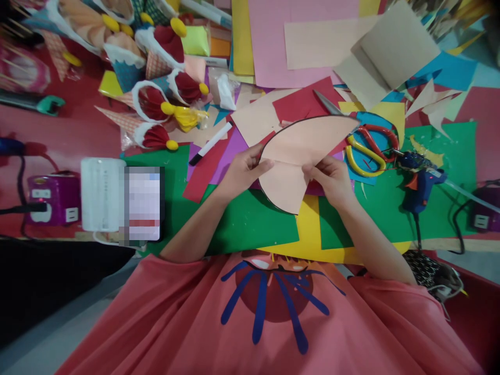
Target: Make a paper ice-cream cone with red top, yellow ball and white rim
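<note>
A peach sheet cut to a fan shape (291, 143), with a dark line along its curved edge, is held up between my two hands. My left hand (250, 165) pinches its curved left edge, thumb on top. At the straight right edge, my right hand (330, 177) grips the sheet between thumb and fingers. Just right of the sheet lie scissors (367, 160) with red and yellow handles, their blade tips showing beyond the sheet's top edge. A blue glue gun (420, 187) rests farther right. A black and white marker (211, 143) lies left of the sheet.
Green sheets (234, 224) cover the table's front. Several cone-shaped paper crafts (152, 107) with yellow tips crowd the upper left. A phone (144, 203), a white box (102, 194) and a purple power socket (53, 198) stand left. Pink sheets (269, 52) and a folded card (396, 47) lie behind.
</note>
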A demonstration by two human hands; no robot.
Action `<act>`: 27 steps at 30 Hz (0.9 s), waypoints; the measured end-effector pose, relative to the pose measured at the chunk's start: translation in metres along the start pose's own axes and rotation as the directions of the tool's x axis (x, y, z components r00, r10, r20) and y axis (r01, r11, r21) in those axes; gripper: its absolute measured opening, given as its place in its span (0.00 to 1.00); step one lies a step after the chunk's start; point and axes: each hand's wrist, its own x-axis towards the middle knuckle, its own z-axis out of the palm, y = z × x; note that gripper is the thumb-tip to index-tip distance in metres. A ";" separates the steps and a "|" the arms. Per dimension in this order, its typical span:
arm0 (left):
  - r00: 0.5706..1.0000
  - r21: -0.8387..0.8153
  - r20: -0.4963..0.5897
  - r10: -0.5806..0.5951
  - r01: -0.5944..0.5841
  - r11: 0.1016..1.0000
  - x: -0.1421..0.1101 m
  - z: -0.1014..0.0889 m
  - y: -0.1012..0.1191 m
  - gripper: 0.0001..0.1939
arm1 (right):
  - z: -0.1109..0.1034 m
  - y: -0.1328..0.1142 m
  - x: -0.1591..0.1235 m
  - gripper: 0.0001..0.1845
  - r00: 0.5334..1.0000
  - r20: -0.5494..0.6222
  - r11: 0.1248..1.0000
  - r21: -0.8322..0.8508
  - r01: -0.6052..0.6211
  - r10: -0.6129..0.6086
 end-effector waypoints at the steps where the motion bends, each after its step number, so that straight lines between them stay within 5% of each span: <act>1: 1.000 0.006 0.001 0.001 -0.001 1.000 0.000 0.000 0.000 0.27 | 0.000 0.000 0.000 0.08 1.000 0.012 1.000 0.000 0.002 -0.002; 6: 0.998 0.045 0.033 0.054 -0.056 0.997 0.001 -0.004 -0.004 0.21 | -0.004 0.000 0.001 0.03 0.998 0.037 0.995 -0.085 0.052 -0.049; 11: 0.998 0.065 -0.001 0.070 -0.070 0.995 0.001 -0.009 -0.008 0.13 | -0.011 -0.001 0.001 0.13 0.986 0.101 0.979 -0.140 0.148 -0.135; 15: 0.995 -0.026 0.011 0.099 -0.099 0.995 -0.001 -0.010 -0.008 0.17 | -0.011 0.000 0.000 0.14 0.991 0.110 0.997 0.029 0.076 -0.079; 18: 0.987 -0.029 0.034 0.157 -0.156 0.987 -0.005 -0.009 -0.004 0.23 | -0.006 -0.002 0.000 0.06 0.997 0.078 0.991 0.131 0.003 -0.013; 22: 0.988 0.201 0.049 0.148 -0.155 0.967 -0.008 -0.002 0.002 0.19 | 0.001 -0.004 0.000 0.07 0.994 0.105 0.998 -0.055 -0.017 0.022; 27: 0.990 0.208 0.088 0.112 -0.128 0.970 -0.006 0.003 0.006 0.20 | 0.003 -0.002 -0.001 0.06 0.987 0.152 0.981 -0.176 0.077 -0.050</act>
